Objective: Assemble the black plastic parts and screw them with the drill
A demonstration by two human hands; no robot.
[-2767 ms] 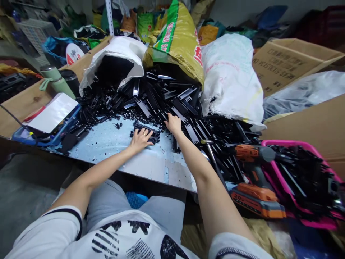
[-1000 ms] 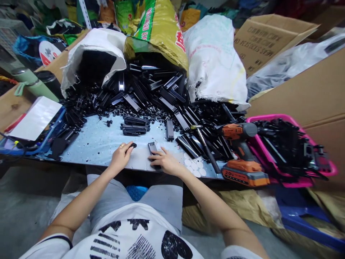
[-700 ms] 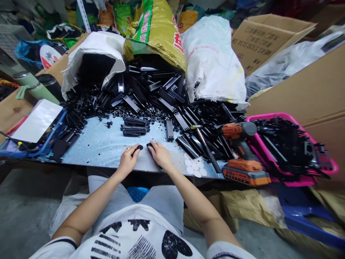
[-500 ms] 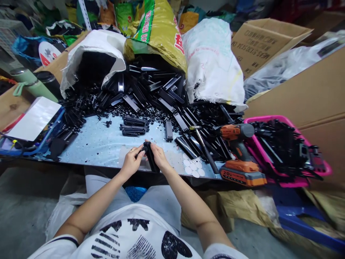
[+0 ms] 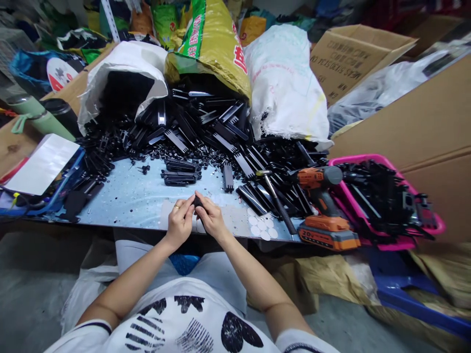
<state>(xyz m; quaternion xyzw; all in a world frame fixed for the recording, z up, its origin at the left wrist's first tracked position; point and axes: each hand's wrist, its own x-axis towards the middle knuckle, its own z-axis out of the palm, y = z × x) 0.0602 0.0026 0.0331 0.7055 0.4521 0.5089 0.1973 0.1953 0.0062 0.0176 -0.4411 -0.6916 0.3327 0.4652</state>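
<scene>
Both hands meet over the front edge of the table. My left hand (image 5: pixel 181 219), with a ring on one finger, and my right hand (image 5: pixel 211 215) are closed on one black plastic part (image 5: pixel 197 201). Thumbs and fingertips press around its top end; most of the part is hidden behind the hands. Just beyond lie a small stack of black plastic assemblies (image 5: pixel 181 172) and a single flat black slotted piece (image 5: pixel 228 177). Several white round discs (image 5: pixel 263 224) lie to the right of my right hand.
A hammer (image 5: pixel 276 202) and an orange cordless drill (image 5: pixel 326 208) lie at the right, beside a pink basket (image 5: pixel 371 159) of black parts. Sacks, including a yellow one (image 5: pixel 217 44), spill black pieces and screws across the back. A blue tray (image 5: pixel 61 198) stands at the left.
The black part has turned in my hands, so its long side shows less. My left fingers have curled in and both hands have drawn closer together.
</scene>
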